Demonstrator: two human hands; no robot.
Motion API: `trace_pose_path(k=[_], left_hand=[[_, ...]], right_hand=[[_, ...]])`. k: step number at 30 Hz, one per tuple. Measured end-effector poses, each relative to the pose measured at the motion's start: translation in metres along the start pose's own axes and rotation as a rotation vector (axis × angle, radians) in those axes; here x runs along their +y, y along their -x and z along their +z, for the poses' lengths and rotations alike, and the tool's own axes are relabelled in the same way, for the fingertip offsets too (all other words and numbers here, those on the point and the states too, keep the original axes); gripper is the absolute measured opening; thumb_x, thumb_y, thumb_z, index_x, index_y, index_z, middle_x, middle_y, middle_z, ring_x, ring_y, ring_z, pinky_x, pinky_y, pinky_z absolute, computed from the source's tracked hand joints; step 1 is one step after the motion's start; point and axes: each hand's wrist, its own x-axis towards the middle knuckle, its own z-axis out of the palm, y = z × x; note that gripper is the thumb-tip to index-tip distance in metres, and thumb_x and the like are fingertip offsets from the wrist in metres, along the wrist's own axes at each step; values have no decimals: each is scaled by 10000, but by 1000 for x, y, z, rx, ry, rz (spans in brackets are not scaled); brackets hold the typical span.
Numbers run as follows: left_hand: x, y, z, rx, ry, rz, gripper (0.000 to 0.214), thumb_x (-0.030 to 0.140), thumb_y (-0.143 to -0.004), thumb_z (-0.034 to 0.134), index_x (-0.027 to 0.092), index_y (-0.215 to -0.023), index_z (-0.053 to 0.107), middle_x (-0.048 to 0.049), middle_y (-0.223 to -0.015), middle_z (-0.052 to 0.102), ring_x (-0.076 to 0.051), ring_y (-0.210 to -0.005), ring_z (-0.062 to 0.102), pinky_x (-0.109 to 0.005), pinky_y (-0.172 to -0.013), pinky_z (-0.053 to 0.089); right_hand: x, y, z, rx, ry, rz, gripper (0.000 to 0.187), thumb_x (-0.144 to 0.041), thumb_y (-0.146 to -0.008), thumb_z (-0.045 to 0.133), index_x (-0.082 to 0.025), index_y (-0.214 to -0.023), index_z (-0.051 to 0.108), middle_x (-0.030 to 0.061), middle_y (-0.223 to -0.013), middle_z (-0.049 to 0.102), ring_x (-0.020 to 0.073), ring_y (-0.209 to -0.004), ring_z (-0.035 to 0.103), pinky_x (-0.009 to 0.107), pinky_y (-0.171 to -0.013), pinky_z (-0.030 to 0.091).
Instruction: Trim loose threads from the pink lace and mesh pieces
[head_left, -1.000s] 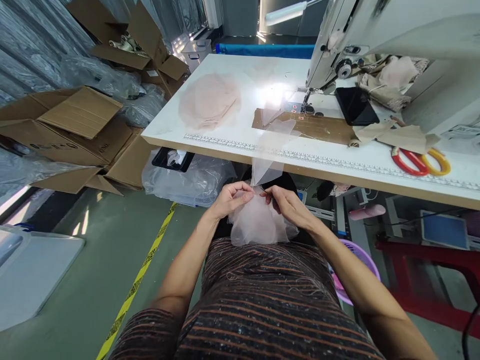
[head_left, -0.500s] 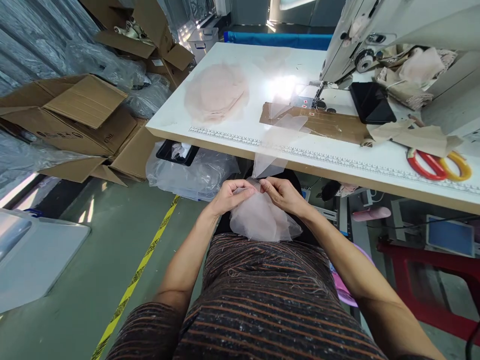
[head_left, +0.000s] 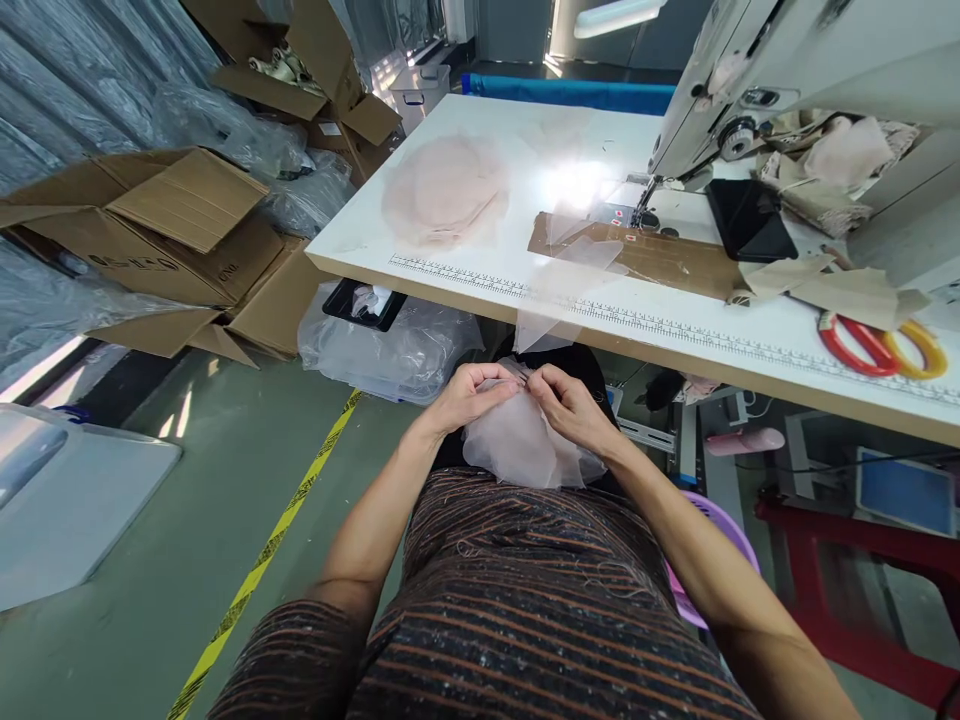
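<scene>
Over my lap, in front of the table edge, I hold a bunched piece of sheer pale pink fabric (head_left: 517, 445). My left hand (head_left: 471, 398) pinches its upper edge from the left. Close beside it, my right hand (head_left: 566, 402) grips the same edge between thumb and fingers, and the fingertips of both hands nearly meet. The fabric's lower part hangs loose below my hands. Just beyond them, a strip of the same sheer material (head_left: 544, 325) droops over the table's front edge. The exact fold between my fingertips is too small to make out.
On the white table (head_left: 345, 235) lie a stack of sheer round pieces (head_left: 446, 190), a brown board (head_left: 675, 262), a black tray (head_left: 750, 220) and red-and-yellow-handled scissors (head_left: 862, 348). A sewing machine (head_left: 739, 90) stands at right. Cardboard boxes (head_left: 180, 230) sit left; a purple basket (head_left: 720, 525) is low right.
My right hand has shifted slightly down, its fingers curled more tightly at the fabric's edge. The whole view has tilted a little; the fabric stays held in both hands.
</scene>
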Motion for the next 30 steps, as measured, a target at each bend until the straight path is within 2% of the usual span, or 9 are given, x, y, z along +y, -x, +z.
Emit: trace_pose_path(k=[7,10,13,16,21,24,26,28,30], left_hand=[[-11,-8,9,23,-198,112,313,446,-885,665,152,-918,767,-61,-878,759,-172,-782,665,-264,-725,495],[-34,-15,12,23,-475,213,246,368,-921,615,189,-945,783,-68,-959,785,-210,-886,706,-290,-798,506],[-63,-17,14,-16,-741,294,218,312,-935,597,211,-926,791,-71,-905,786,-216,-835,707,-318,-823,485],[-82,-16,13,-10,-837,331,244,301,-961,569,200,-937,790,-82,-836,759,-213,-776,679,-344,-832,461],[-73,-16,8,53,-902,357,238,394,-901,693,207,-1014,788,-102,-996,707,-256,-987,645,-430,-969,422],[-55,-27,4,199,-717,334,365,478,-866,723,199,-1100,751,-118,-1167,676,-270,-1121,617,-426,-1007,434],[-41,-37,3,269,-475,286,396,505,-937,615,174,-1128,718,-110,-1103,708,-237,-1036,661,-378,-941,487],[-28,-44,5,267,-293,246,427,528,-962,555,154,-1101,709,-88,-959,742,-204,-886,693,-328,-838,520],[-17,-43,9,202,-278,251,401,523,-945,585,152,-997,730,-65,-836,746,-187,-789,692,-299,-775,519]], right_hand=[[4,38,-15,-259,-161,168,516,-678,-830,661,-168,-762,620,-9,-695,523,124,-637,434,245,-563,367],[6,57,-25,-301,-93,253,510,-653,-862,633,-164,-720,612,-15,-670,519,118,-621,428,244,-560,355],[6,71,-32,-314,25,287,498,-606,-917,575,-162,-697,632,-12,-651,568,121,-615,462,251,-590,371],[2,80,-38,-370,70,330,430,-554,-910,606,-165,-754,705,17,-678,681,138,-612,537,259,-604,406],[-5,89,-57,-596,21,423,373,-533,-867,673,-170,-848,759,25,-640,713,153,-548,606,253,-543,418],[-10,86,-68,-525,71,410,379,-527,-907,631,-171,-921,761,22,-630,711,153,-552,610,252,-546,411],[-14,80,-71,-419,93,354,385,-518,-943,585,-170,-929,751,21,-635,706,153,-580,603,257,-570,416],[-18,72,-70,-322,88,285,402,-516,-965,546,-167,-903,736,22,-640,695,153,-601,583,266,-589,421],[-23,64,-66,-214,68,208,404,-506,-978,523,-169,-869,718,25,-660,687,150,-615,563,272,-607,428]])
